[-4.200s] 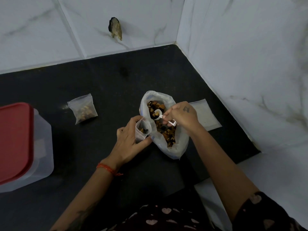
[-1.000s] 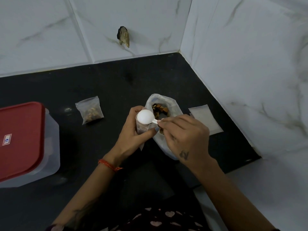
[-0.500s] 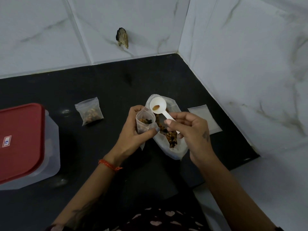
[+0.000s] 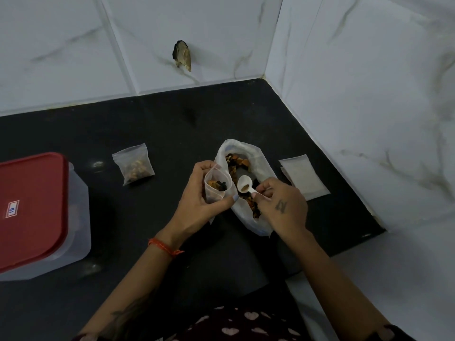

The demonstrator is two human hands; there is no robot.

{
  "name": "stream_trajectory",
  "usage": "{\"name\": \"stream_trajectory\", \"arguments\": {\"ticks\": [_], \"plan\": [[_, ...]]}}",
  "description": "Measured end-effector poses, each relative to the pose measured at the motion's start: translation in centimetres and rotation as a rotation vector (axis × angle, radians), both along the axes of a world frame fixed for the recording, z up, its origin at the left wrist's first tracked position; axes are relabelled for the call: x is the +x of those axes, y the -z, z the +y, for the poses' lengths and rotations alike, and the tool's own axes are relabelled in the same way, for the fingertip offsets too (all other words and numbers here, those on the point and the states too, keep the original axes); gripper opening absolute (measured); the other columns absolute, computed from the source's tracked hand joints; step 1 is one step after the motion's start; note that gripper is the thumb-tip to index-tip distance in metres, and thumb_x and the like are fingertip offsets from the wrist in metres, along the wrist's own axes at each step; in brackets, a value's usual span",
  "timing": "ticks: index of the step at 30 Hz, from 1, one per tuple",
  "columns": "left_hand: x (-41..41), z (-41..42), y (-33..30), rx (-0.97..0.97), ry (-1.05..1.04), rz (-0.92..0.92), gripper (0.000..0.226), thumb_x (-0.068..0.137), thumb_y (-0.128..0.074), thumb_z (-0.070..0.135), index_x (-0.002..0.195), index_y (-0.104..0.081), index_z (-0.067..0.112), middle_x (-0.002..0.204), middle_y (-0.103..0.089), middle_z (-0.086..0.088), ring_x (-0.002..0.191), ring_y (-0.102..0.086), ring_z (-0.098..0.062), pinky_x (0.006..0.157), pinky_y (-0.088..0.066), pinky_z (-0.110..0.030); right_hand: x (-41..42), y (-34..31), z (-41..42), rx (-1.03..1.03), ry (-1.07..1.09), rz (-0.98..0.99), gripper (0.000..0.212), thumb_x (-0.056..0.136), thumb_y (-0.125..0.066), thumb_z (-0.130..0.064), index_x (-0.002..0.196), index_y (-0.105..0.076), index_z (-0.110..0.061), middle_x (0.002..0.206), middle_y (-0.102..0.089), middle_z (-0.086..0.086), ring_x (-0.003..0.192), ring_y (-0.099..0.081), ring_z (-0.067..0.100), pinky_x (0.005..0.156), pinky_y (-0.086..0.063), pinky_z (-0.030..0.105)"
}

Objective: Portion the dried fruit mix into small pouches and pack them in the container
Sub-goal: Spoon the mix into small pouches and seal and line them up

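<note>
Our left hand [image 4: 197, 203] wraps around a small pouch [image 4: 216, 189], holding its mouth open — fruit pieces show inside. Our right hand [image 4: 283, 207] pinches the handle of a white spoon [image 4: 244, 185], its bowl nearly empty, over the big bag of dried fruit mix [image 4: 242, 163] on the dark counter [image 4: 147, 124]. A filled pouch [image 4: 134, 167] lies between us and the red-lidded container [image 4: 34, 210] — well apart from it.

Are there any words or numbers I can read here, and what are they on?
Sticker on the red lid: a small red-bordered label with a blue mark, too blurred to read.
Right hand: a dark tattoo, not readable as letters or numbers.
Pouches, bag, spoon: no text visible.
</note>
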State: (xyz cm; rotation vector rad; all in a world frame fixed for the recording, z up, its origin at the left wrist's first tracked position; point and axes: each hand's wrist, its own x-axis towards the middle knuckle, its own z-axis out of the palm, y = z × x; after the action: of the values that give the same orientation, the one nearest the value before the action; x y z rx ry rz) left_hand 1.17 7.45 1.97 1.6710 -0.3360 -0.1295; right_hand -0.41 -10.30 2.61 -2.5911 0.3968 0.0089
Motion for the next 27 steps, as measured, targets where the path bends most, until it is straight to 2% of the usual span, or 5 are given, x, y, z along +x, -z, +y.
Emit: {"name": "stream_trajectory", "arguments": {"ticks": [4,9,13,18,27], "plan": [[0.0,0.0,0.1,-0.003,-0.014,-0.011,0.057,0.067,-0.074,0.037,0.113,-0.041,0.036,0.106,-0.054,0.018,0.104,-0.058,-0.013,0.086,-0.052,-0.032,-0.6,-0.8,0.1,-0.144,-0.072,-0.157,0.029,0.084,-0.060,-0.048,0.105,-0.062,-0.029,0.093,-0.059,-0.009,0.094,-0.050,0.010,0.070,-0.041,0.024],[-0.1,-0.1,-0.1,-0.043,-0.040,-0.045,0.055,0.066,-0.074,0.034,0.110,-0.042,0.033,0.103,-0.055,0.022,0.097,-0.060,-0.008,0.079,-0.051,-0.025,-1.1,-5.2,2.6,0.323,-0.355,-0.271,0.034,0.073,-0.056,-0.063,0.095,-0.058,-0.037,0.099,-0.058,-0.017,0.088,-0.056,-0.002,0.070,-0.045,0.014],[0.0,-0.1,-0.6,-0.012,-0.079,-0.062,0.060,0.062,-0.076,0.037,0.110,-0.039,0.037,0.107,-0.055,0.010,0.094,-0.060,-0.009,0.078,-0.050,-0.026,-1.0,-5.1,3.7,0.210,-0.442,-0.228,0.017,0.077,-0.071,-0.038,0.088,-0.065,-0.027,0.109,-0.053,-0.012,0.083,-0.055,-0.002,0.071,-0.041,0.004],[0.2,1.4,-1.8,-0.006,-0.038,-0.001,0.076,0.053,-0.082,0.038,0.116,-0.039,0.032,0.117,-0.055,0.010,0.107,-0.058,-0.011,0.083,-0.051,-0.022,0.1,-4.6,2.9,0.213,-0.519,-0.555,0.006,0.076,-0.072,-0.005,0.078,-0.068,-0.010,0.104,-0.065,0.005,0.095,-0.060,0.007,0.081,-0.045,0.009],[0.4,3.4,-2.9,-0.231,-0.039,0.159,0.032,0.073,-0.073,0.022,0.101,-0.064,0.008,0.097,-0.071,-0.001,0.093,-0.066,-0.013,0.075,-0.053,-0.021,1.6,-5.1,2.7,0.449,-0.541,-0.591,0.018,0.077,-0.064,0.012,0.081,-0.071,-0.003,0.089,-0.068,-0.005,0.089,-0.063,-0.002,0.078,-0.047,0.008]]}}
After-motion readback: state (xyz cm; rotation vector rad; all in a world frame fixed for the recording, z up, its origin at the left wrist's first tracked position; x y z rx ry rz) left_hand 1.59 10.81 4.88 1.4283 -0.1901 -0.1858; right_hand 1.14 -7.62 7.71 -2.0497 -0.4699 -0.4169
